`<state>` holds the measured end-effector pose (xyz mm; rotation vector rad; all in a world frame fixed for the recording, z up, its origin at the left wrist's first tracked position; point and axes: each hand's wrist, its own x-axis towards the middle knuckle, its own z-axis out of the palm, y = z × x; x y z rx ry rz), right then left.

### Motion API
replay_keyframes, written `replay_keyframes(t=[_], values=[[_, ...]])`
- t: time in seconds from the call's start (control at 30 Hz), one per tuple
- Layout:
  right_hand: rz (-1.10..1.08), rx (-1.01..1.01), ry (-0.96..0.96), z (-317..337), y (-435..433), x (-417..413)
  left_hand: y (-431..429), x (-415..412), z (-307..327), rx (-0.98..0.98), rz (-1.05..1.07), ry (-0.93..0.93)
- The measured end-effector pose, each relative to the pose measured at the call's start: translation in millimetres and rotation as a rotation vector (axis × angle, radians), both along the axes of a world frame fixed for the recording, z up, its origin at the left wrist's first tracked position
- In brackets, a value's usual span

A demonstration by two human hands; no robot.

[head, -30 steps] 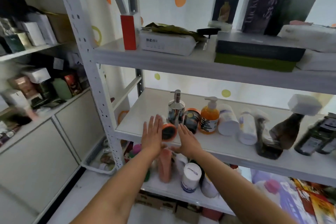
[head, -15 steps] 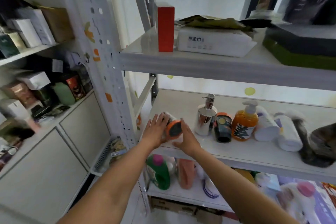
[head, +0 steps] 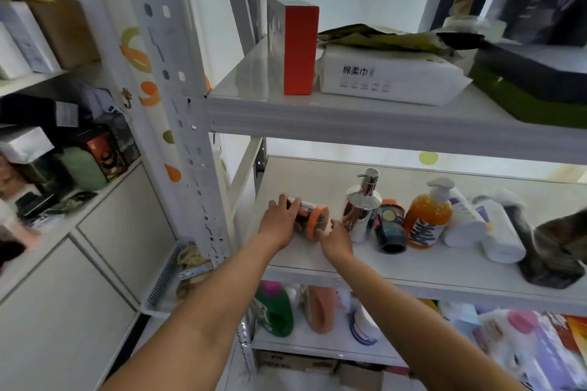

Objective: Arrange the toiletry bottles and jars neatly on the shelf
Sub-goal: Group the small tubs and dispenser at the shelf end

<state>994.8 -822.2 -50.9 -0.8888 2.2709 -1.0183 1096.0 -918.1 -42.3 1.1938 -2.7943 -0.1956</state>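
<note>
Left hand (head: 279,220) wrapped over orange-lid jar (head: 309,219), on its side at left end of middle shelf (head: 317,174); right hand (head: 335,240) at lid end, grip unclear. Stand it lid-up, slide beside chrome pump bottle (head: 362,213) gently

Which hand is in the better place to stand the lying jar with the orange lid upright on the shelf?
Probably left. The left hand grips the dark body of the orange-lidded jar from above; the right hand reaches only its lid end, beside the silver pump bottle.
</note>
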Motion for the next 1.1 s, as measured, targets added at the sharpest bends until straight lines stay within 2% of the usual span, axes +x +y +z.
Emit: replay_keyframes(t=[0.13,0.37,0.67,0.8,0.93,1.1], values=[[-0.102,0.073,-0.1,0.9,-5.0,-1.3,-3.3,-2.2,4.4,0.046,0.049,0.055],[-0.135,-0.019,-0.288,-5.8,-8.4,-6.5,-3.4,-6.0,5.4,0.167,0.106,0.081],[-0.211,-0.085,-0.481,-7.1,6.7,-13.5,8.7,-7.3,12.1,0.217,0.149,-0.081],[-0.265,-0.147,-0.596,-16.2,8.4,-17.8,20.5,-8.8,20.4,0.436,0.172,-0.076],[-0.266,-0.203,-0.768,-35.5,14.2,-20.1,38.2,-9.3,12.2,0.785,0.256,0.135],[-0.109,-0.186,-0.849,-5.4,49.4,-13.3,64.4,-1.3,5.7,0.896,0.295,0.293]])
